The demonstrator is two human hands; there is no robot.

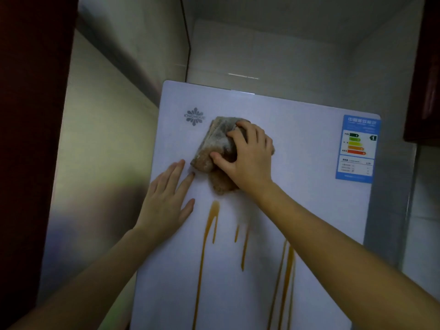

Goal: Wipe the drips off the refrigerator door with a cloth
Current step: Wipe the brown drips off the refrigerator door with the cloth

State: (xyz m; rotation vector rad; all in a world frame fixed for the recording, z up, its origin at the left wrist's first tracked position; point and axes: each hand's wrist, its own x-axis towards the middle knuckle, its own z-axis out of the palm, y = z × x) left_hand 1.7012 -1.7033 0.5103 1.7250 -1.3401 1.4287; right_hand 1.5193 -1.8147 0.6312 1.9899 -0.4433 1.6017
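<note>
The white refrigerator door (pixel 297 163) fills the middle of the head view. Several brown drips (pixel 209 225) run down it below my hands, and more streaks (pixel 287 270) sit lower right, partly behind my right forearm. My right hand (pixel 250 156) presses a crumpled grey-brown cloth (pixel 214 144) against the upper part of the door, above the drips. My left hand (pixel 166 198) lies flat on the door near its left edge, fingers spread, just left of the cloth and holding nothing.
A blue energy label (pixel 357 148) sticks to the door's upper right corner, and a grey logo (pixel 194 116) sits upper left. The refrigerator's steel side (pixel 100 163) runs along the left. Dark red cabinets (pixel 423 91) flank both sides, with white tiled wall (pixel 262 55) behind.
</note>
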